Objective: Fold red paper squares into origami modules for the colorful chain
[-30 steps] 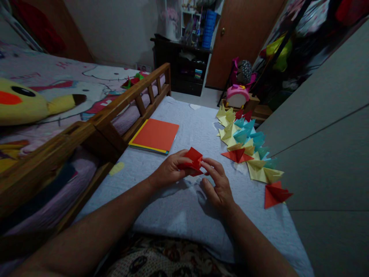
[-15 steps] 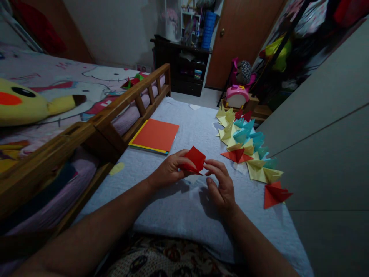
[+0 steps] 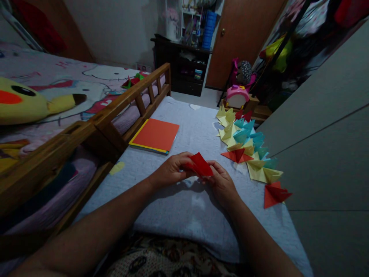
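Note:
A folded red paper piece (image 3: 200, 164) is held above the grey-blue mattress (image 3: 184, 207) between both hands. My left hand (image 3: 172, 169) pinches its left side, fingers closed on it. My right hand (image 3: 221, 184) grips its right edge, fingers curled under the paper. Just right of the hands lies a row of finished folded paper pieces (image 3: 245, 144) in yellow, teal and red, with one red piece (image 3: 275, 194) at the near end.
A stack of square paper sheets (image 3: 155, 135), orange on top, lies at the mattress's left edge beside a wooden bed rail (image 3: 127, 102). A yellow plush toy (image 3: 25, 102) rests on the bed at left. A grey wardrobe wall (image 3: 325, 154) bounds the right side.
My right hand has closed in from below and taken hold of the red paper's right side. The paper has turned flatter and shifted slightly right between the hands.

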